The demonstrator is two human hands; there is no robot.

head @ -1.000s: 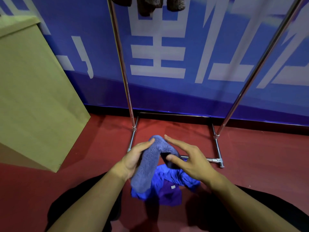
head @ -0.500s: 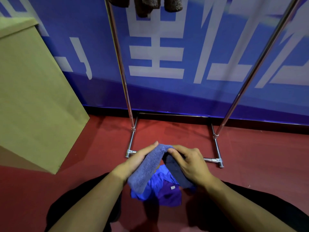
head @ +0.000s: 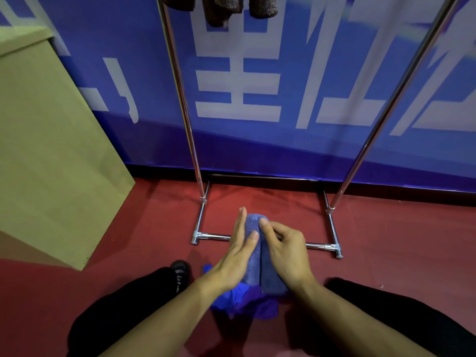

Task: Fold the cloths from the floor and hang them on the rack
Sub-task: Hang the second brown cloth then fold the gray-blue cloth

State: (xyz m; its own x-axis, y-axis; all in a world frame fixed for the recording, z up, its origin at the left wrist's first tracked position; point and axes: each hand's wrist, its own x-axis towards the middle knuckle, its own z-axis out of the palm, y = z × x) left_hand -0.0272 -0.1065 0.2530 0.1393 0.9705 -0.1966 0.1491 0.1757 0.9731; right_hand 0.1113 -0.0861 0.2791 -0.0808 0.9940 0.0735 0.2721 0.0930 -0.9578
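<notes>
Since a second ago both hands have closed on the folded grey-blue cloth (head: pixel 253 256) above the floor — left hand (head: pixel 235 256) flat with straight fingers, right hand (head: pixel 284 249) curled, pinching its top — so keep the halves pressed even before lifting to the rack (head: pixel 180 99).

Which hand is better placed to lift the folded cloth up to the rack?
The right hand: its fingers curl round the folded grey-blue towel, while the left hand only presses flat against it.

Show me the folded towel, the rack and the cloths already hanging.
grey-blue towel (head: pixel 253 256), head view, its folded middle.
rack (head: pixel 188 119), head view, left upright pole.
dark hanging cloths (head: pixel 221 9), head view, middle cloth's lower end.
</notes>
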